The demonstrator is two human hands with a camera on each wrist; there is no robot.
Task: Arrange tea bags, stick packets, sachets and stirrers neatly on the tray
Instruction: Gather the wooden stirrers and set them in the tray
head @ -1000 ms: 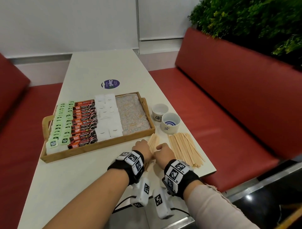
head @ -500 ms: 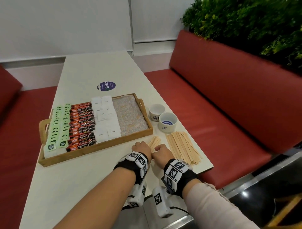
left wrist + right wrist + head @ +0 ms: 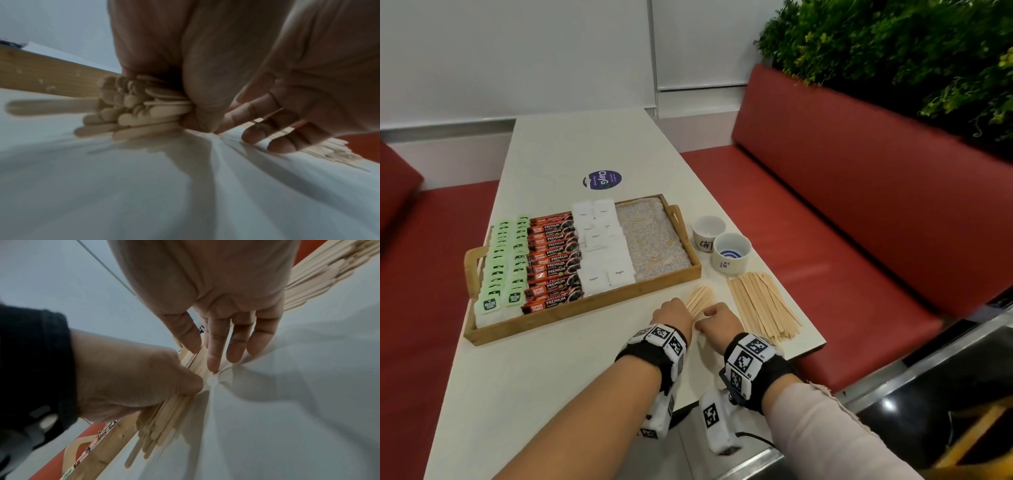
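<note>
Left hand (image 3: 672, 313) grips a small bundle of wooden stirrers (image 3: 699, 300), fingers and thumb curled round it; the left wrist view shows the rounded stick ends fanned out beyond the fist, one stick protruding further than the rest. The bundle lies on the white table (image 3: 544, 377) between the two hands, touching both. Right hand (image 3: 717, 322) rests beside the bundle with fingers (image 3: 213, 344) extended, their tips on the sticks and on the table surface. The hands are close together, nearly touching.

Just beyond the hands lies the wooden tray (image 3: 585, 310), its near wall beside the bundle. On it, left of the hands: two columns of green tea bags (image 3: 505, 263), one column of about eleven red-brown stick packets (image 3: 553, 260), two columns of white sugar sachets (image 3: 602, 250). Tea bag and sachet counts cannot be established, as they overlap. The tray section directly beyond the hands is bare.

Right of the right hand: one loose pile of stirrers (image 3: 763, 306), too many to count. Beyond that pile: two small ceramic cups (image 3: 720, 246), touching.
</note>
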